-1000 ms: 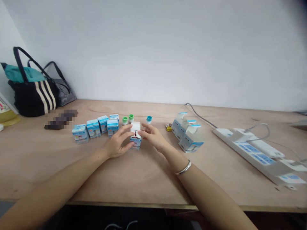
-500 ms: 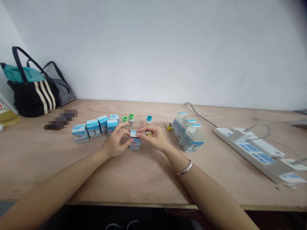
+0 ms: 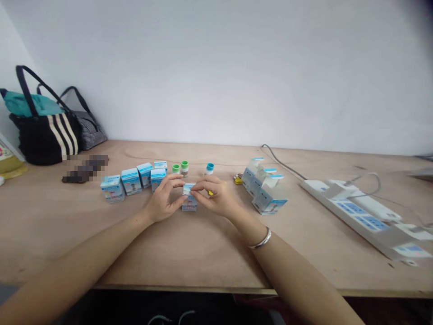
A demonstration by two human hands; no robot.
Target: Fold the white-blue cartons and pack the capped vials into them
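A small blue and white box [image 3: 189, 204] stands upright on the table between my two hands. The fingers and thumb of my left hand [image 3: 165, 198] are round its left side. At the box's top flap, my right hand [image 3: 216, 195] pinches with thumb and fingertips. Several closed boxes [image 3: 131, 181] of the same look stand to the left. Behind my hands are two green-capped vials [image 3: 184, 168] and a blue-capped vial [image 3: 210, 168]. A small yellow item shows partly under my right hand.
Open boxes [image 3: 270, 194] stand right of my hands, beside a yellow item [image 3: 238, 179]. A power strip [image 3: 358, 216] with cables lies at the right. Bags [image 3: 47, 135], a dark blurred object [image 3: 86, 169] and a container of yellow liquid [image 3: 11, 168] are at the left.
The top flap of the box between my hands has come down lower. My right hand has shifted slightly left and down with it; my left hand has barely moved.
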